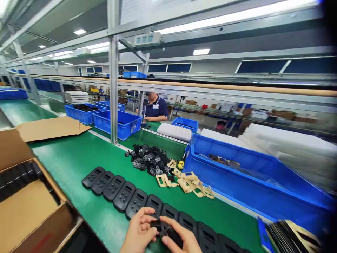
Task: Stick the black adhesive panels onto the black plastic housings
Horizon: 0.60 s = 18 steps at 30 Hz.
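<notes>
My left hand (140, 232) is closed, its thumb and fingers pinching one end of a small dark piece (156, 224). My right hand (185, 236) grips the other side of this black part, with thumb and index finger bent over it. Fingers and blur hide its exact kind. Just beyond both hands, a row of black plastic housings (124, 196) with button holes and a window slot runs slantwise along the green bench. Some housings lie partly behind my hands. Farther off is a heap of small black parts with grey pads (150, 158), beside cream cut-out frames (188, 181).
An open cardboard box (28, 214) of black pieces stands at the left. A long blue bin (237, 186) borders the right side, near a stack of dark sheets (289, 235). A metal post (113, 91) rises mid-bench; a co-worker (156, 107) sits beyond it.
</notes>
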Each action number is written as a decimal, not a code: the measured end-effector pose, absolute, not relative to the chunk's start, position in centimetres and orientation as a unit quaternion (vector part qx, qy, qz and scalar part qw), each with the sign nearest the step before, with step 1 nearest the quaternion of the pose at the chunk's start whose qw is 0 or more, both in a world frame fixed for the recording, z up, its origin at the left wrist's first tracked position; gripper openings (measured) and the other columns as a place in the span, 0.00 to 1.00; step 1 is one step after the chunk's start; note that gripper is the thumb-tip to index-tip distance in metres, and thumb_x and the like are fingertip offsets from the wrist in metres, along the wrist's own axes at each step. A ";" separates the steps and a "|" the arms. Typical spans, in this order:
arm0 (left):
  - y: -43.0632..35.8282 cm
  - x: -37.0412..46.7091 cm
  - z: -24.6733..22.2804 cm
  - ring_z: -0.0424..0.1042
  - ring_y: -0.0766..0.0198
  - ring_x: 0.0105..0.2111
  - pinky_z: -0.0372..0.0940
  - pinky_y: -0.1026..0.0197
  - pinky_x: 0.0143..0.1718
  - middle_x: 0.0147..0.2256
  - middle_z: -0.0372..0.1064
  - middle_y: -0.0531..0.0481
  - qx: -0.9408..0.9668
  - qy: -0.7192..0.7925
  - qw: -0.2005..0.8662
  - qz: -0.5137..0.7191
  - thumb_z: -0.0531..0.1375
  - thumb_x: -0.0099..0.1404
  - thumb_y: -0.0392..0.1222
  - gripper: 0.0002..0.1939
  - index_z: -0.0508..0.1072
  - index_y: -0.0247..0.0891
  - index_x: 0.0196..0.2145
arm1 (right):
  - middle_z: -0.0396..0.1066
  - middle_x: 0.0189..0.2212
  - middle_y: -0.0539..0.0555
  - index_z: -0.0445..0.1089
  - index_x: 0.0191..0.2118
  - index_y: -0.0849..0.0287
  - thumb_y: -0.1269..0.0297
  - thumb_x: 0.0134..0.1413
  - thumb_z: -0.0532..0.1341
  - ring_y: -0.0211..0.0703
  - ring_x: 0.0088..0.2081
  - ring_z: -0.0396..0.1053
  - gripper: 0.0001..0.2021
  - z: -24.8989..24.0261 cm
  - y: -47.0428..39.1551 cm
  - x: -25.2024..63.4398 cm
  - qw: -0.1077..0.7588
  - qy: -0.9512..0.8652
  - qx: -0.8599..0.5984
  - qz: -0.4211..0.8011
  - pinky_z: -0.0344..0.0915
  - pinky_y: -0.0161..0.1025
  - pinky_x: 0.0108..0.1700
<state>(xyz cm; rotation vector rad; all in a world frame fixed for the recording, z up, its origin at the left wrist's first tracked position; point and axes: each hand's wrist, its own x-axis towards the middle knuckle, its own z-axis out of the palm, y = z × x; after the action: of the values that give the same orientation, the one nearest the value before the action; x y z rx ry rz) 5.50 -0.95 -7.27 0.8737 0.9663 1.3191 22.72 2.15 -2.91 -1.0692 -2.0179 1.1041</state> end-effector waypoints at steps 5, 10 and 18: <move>-0.9 5.6 -6.3 0.67 0.70 0.23 0.64 0.66 0.24 0.31 0.65 0.54 0.436 0.503 0.525 0.530 0.66 0.51 0.40 0.26 0.65 0.38 0.48 | 0.69 0.25 0.50 0.74 0.36 0.59 0.49 0.48 0.64 0.38 0.26 0.66 0.17 -2.2 2.3 25.2 0.361 -0.540 -0.457 0.608 0.63 0.32 0.27; -0.7 4.6 -5.3 0.67 0.67 0.24 0.64 0.66 0.24 0.28 0.66 0.53 0.499 0.567 0.454 0.473 0.62 0.54 0.39 0.19 0.67 0.37 0.45 | 0.64 0.24 0.48 0.71 0.35 0.58 0.53 0.51 0.62 0.35 0.24 0.60 0.13 -2.1 1.3 25.2 0.335 -0.537 -0.473 0.613 0.55 0.31 0.24; 1.8 3.4 -5.1 0.71 0.60 0.36 0.67 0.58 0.38 0.34 0.72 0.48 0.747 0.513 0.061 0.419 0.51 0.67 0.34 0.08 0.71 0.39 0.35 | 0.73 0.33 0.51 0.70 0.38 0.56 0.72 0.47 0.65 0.44 0.32 0.71 0.10 -7.4 -2.5 22.1 0.151 -0.883 -0.387 0.219 0.64 0.33 0.31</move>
<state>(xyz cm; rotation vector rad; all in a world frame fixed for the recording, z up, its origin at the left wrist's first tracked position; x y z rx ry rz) 3.43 1.79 -5.10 2.2597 1.5517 1.2672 22.14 -2.54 -7.38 -1.1102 -2.5352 0.6277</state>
